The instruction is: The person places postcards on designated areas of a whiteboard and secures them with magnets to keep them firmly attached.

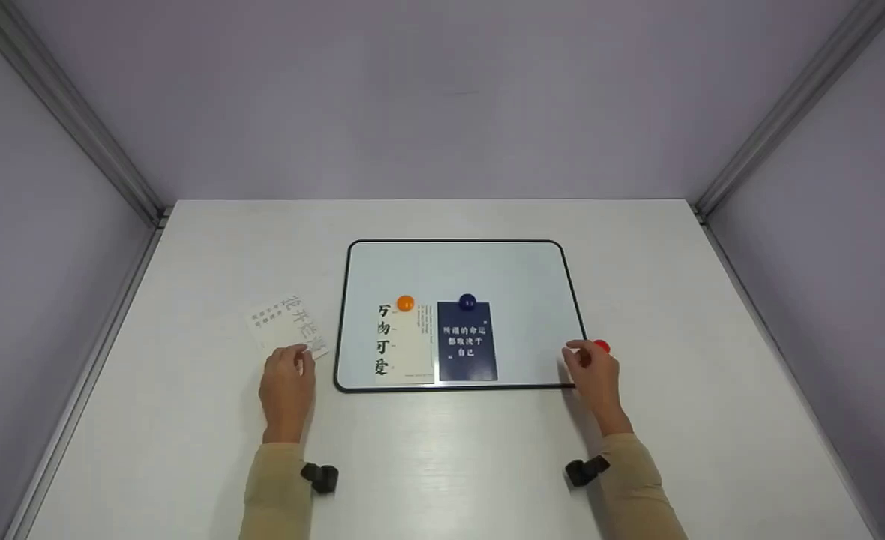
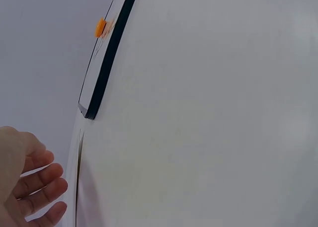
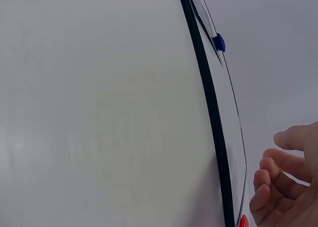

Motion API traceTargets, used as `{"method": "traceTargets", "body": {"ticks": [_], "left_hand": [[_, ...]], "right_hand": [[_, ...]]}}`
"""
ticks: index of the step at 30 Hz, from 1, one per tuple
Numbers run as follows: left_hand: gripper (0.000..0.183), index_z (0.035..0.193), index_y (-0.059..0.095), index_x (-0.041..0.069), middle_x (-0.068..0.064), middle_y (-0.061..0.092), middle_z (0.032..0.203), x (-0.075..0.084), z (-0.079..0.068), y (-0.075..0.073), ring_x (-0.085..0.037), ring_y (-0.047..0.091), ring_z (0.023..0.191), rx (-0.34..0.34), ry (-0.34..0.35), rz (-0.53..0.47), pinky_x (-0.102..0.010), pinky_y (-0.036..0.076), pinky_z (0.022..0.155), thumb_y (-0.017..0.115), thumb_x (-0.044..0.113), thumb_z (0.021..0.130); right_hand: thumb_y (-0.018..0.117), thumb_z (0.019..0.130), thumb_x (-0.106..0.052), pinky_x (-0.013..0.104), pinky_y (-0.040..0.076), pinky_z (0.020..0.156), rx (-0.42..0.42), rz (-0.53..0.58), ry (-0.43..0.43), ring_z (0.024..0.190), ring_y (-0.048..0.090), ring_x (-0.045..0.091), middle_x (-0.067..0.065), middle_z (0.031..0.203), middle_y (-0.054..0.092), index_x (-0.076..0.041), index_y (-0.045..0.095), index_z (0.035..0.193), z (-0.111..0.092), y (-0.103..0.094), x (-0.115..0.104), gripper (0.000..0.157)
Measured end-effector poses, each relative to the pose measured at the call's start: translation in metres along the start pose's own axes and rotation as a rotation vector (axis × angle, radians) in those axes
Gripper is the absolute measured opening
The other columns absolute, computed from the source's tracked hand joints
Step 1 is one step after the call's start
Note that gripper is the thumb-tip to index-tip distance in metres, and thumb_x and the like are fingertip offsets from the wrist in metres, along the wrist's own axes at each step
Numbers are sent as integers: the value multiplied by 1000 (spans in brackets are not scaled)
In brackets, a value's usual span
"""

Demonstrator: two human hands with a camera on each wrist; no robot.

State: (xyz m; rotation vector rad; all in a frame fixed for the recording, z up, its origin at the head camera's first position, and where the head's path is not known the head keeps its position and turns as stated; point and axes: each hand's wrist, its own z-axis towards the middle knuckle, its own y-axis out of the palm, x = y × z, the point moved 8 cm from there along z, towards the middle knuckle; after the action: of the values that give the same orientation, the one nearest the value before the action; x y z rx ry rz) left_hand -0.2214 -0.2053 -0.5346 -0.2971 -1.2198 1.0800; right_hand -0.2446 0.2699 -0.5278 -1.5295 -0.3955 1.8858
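A black-framed whiteboard (image 1: 532,292) lies on the table. On its lower part are a cream card (image 1: 410,345) with an orange round magnet (image 1: 405,303) at its top and a dark blue card (image 1: 466,367) with a blue magnet (image 1: 467,301). My left hand (image 1: 287,386) is over the near edge of a white lettered card (image 1: 277,319) left of the board; in the left wrist view its loosely bent fingers (image 2: 47,180) look apart from the card. My right hand (image 1: 596,375), fingers relaxed, hovers by the board's right edge beside a red magnet (image 1: 602,346), holding nothing.
The white table (image 1: 427,465) extends around the board to walls at the back and both sides. Black wrist cameras (image 1: 322,478) sit on the inner side of both sleeves (image 1: 281,487). The board's frame (image 1: 457,387) forms a slight raised edge.
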Motion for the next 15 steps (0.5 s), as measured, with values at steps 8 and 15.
{"method": "traceTargets", "body": {"ticks": [8,15], "left_hand": [[20,98,61,-4,-18,56,94,-13,2,-6,-31,51,90,35,-117,24,-42,45,74,60,9,84],[41,110,51,-9,-24,47,104,-31,3,-9,-37,42,99,24,-300,84,-47,39,80,64,17,82]], "right_hand": [[64,80,-3,22,37,51,13,-28,30,61,44,17,6,65,50,3,65,90,-1,-8,12,12],[64,80,-1,21,37,51,21,-16,39,62,45,17,6,66,50,4,64,90,-3,-10,17,11]]}}
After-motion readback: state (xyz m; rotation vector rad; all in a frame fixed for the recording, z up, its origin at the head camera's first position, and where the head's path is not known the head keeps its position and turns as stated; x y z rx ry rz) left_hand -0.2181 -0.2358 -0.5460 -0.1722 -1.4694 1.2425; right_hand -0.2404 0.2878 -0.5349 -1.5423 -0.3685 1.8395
